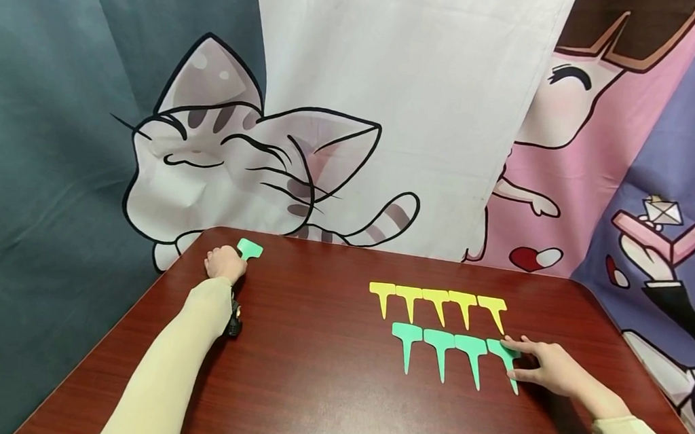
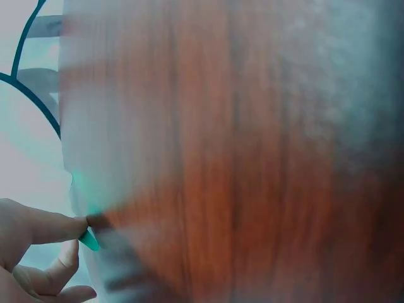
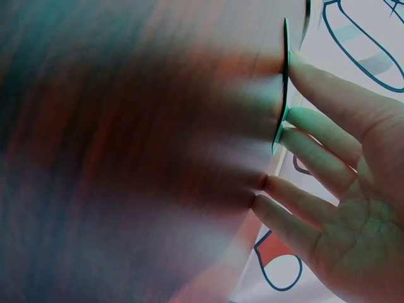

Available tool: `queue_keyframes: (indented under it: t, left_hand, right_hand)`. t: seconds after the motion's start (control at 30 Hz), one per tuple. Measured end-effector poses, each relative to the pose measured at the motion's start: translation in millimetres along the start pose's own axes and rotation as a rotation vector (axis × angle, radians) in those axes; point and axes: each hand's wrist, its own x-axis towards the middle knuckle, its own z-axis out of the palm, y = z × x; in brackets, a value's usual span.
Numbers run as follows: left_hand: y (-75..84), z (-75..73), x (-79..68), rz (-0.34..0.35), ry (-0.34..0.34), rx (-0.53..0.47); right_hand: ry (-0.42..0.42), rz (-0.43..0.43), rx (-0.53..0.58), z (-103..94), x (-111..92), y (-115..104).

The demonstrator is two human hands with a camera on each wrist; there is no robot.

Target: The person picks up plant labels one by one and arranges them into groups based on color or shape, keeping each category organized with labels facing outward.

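Note:
Near the far left corner, my left hand pinches the stem of a green T-shaped plant label, its wide head pointing away. In the left wrist view the label's tip pokes out below the fingertips. On the right, the fingers of my right hand reach out and touch the rightmost green plant label in a row, thumb by its stem and fingertips by its head. The right wrist view has that label edge-on, close over the tabletop, with the fingers spread and mostly straight.
More green plant labels lie side by side left of my right hand, stems toward me. Behind them runs a row of several yellow plant labels. The dark red wooden table ends at a printed cartoon curtain.

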Motion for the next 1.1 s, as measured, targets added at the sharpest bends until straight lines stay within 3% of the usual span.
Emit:
queue_keyframes:
  t: [0.2, 0.47, 0.73, 0.93, 1.1]
  left_hand:
    - [-0.2, 1.1, -0.6, 0.018, 0.017, 0.011]
    - [-1.5, 1.0, -3.2, 0.058, -0.015, 0.038]
    - [0.1, -1.4, -7.5, 0.16, 0.068, 0.034]
    - [3.4, -0.5, -10.0, 0.163, 0.091, 0.022]
    - [9.6, -2.8, -11.6, 0.153, 0.072, 0.02]
  right_hand:
    - [0.002, -0.007, -0.01, 0.3, 0, 0]
    - [-0.015, -0.004, 0.011, 0.7, 0, 0]
    - [-0.022, 0.004, 0.008, 0.8, -1, 1]
    - [-0.021, 0.002, 0.004, 0.4, 0, 1]
    - [-0.01, -0.006, 0.006, -0.2, 0, 1]
